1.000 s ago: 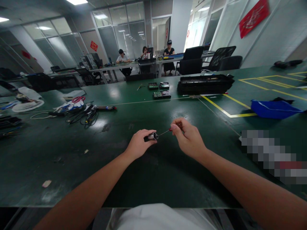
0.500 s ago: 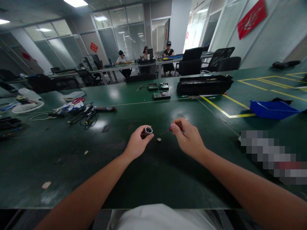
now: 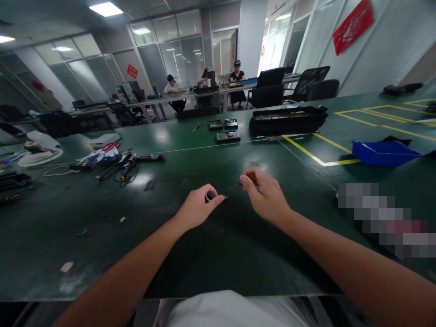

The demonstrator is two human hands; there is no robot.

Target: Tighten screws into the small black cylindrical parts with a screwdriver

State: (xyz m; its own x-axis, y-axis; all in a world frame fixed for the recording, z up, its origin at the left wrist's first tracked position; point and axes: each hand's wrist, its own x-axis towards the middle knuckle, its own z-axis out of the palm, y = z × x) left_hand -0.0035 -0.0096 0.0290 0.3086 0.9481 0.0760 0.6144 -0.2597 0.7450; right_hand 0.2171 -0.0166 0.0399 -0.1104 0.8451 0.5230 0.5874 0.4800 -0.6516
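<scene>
My left hand point(image 3: 195, 206) is closed around a small dark cylindrical part point(image 3: 209, 196) with a pale ring at its open end. Just beyond the left thumb tip, a small dark piece point(image 3: 225, 197) shows, partly hidden by the thumb; whether the thumb touches it I cannot tell. My right hand point(image 3: 264, 190) grips a screwdriver point(image 3: 240, 183) by its red handle, mostly hidden in the fingers. Its thin shaft slants down to the left, with the tip close to the small dark piece.
On the green table point(image 3: 136, 254), cables point(image 3: 124, 168) and red-handled scissors point(image 3: 111, 146) lie to the left. Several circuit-board drives point(image 3: 227, 136) and a long black housing point(image 3: 288, 121) are at the back. A blue bin point(image 3: 383, 152) stands right. People sit at a far desk.
My left hand has moved slightly down and right, tilting the cylindrical part and bringing its thumb over to the small piece. My right hand with the screwdriver has barely moved.
</scene>
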